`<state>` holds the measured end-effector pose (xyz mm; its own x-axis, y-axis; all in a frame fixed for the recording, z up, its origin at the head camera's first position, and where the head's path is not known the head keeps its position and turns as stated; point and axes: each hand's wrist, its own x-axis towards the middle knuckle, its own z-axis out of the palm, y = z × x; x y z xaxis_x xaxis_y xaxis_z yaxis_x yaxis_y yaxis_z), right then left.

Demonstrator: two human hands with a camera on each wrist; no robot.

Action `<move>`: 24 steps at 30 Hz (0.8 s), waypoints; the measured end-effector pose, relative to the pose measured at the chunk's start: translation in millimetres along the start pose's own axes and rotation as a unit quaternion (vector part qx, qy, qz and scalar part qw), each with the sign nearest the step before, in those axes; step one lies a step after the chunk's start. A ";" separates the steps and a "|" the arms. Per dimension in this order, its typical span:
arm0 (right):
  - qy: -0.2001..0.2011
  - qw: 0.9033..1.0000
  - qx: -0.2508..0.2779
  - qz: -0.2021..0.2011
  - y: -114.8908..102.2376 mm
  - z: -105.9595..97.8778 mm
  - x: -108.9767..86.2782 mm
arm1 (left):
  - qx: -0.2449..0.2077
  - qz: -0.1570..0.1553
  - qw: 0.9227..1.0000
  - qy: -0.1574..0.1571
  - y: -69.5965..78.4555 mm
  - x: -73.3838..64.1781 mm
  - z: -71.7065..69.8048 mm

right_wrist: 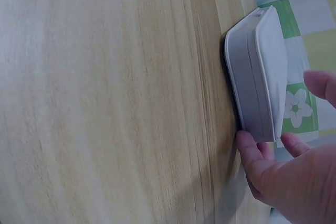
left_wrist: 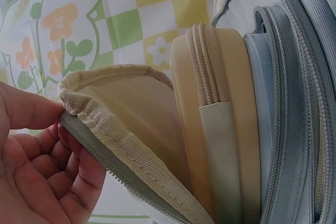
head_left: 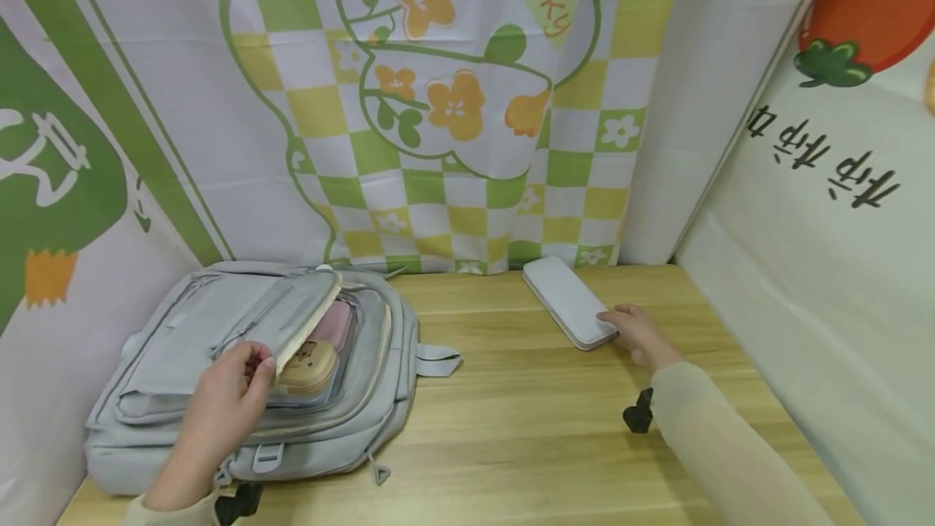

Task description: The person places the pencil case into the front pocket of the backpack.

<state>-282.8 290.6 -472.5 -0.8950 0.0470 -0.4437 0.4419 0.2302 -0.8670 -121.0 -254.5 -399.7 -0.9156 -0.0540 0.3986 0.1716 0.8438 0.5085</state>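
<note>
A grey backpack (head_left: 171,428) lies on the table at the left. Between thumb and fingers, my left hand (head_left: 230,388) pinches the cream-bound, zippered edge of the backpack's front flap (left_wrist: 123,156), holding it lifted. Under the flap sit a tan zippered case (left_wrist: 184,103) with a small animal face on top, a pink item (head_left: 334,323) and a light blue item (left_wrist: 260,108). Far to the right, my right hand (head_left: 643,335) is at the near end of a white oblong case (head_left: 566,299). Its fingertips touch the case's end, and the thumb (right_wrist: 320,85) stands apart from it.
The wooden table (head_left: 504,420) spans between backpack and white case. A patterned curtain (head_left: 467,217) hangs along the back edge, and printed cloth walls (head_left: 825,291) stand at both sides. A grey strap loop (head_left: 438,360) and a zipper pull (head_left: 380,473) stick out from the backpack.
</note>
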 end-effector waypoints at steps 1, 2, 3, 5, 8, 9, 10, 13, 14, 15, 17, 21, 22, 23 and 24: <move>0.002 1.000 0.002 0.004 0.2 -0.5 0.4 | 0.000 0.001 1.000 0.001 0.5 -0.1 0.2; 0.003 1.000 0.003 0.011 0.5 -1.1 0.8 | -0.001 0.001 1.000 0.001 1.2 -0.3 0.2; 0.004 1.000 0.000 0.017 0.8 -1.8 1.2 | -0.001 0.001 1.000 0.001 1.9 -0.4 0.3; 0.006 1.000 -0.010 0.022 1.3 -2.8 2.2 | -0.002 0.000 1.000 0.000 3.3 -0.7 0.4; 0.003 0.999 -0.043 0.022 1.3 -3.5 3.7 | -0.004 -0.001 1.000 -0.002 4.4 -0.9 0.2; 0.003 0.998 -0.058 0.016 1.3 -3.3 4.3 | -0.004 -0.002 1.000 -0.003 4.4 -1.0 -0.1; 0.002 0.997 -0.071 0.010 1.3 -2.9 4.8 | -0.005 -0.002 1.000 -0.003 4.3 -1.1 -0.3; -0.002 0.995 -0.101 0.003 1.1 -1.2 5.7 | -0.006 -0.004 1.000 -0.005 4.0 -1.7 -0.9; -0.002 0.994 -0.107 0.001 1.2 -0.6 5.9 | -0.006 -0.004 1.000 -0.005 3.8 -1.9 -0.8; -0.002 0.993 -0.115 0.001 1.3 0.0 5.9 | -0.006 -0.004 1.000 -0.004 3.6 -2.0 -0.7; -0.001 0.992 -0.125 0.003 1.4 0.8 5.9 | -0.007 0.000 1.000 -0.001 3.1 -2.3 0.0; -0.001 0.989 -0.146 -0.008 1.5 2.0 6.5 | -0.006 0.006 1.000 0.004 2.3 -2.6 1.4; -0.001 0.988 -0.152 -0.013 1.7 2.2 6.8 | -0.007 0.005 1.000 0.003 2.2 -2.7 1.6; -0.002 0.988 -0.156 -0.016 2.0 2.6 7.0 | -0.007 0.005 1.000 0.002 2.1 -2.9 1.8; -0.005 0.987 -0.161 -0.019 2.6 2.7 7.3 | -0.007 0.003 1.000 0.000 1.9 -3.1 2.1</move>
<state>-288.0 288.8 -478.6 -0.9092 0.0232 -0.4158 0.3640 0.5293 -0.7664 -118.6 -251.6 -401.5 -0.9149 -0.0490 0.4008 0.1819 0.8361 0.5176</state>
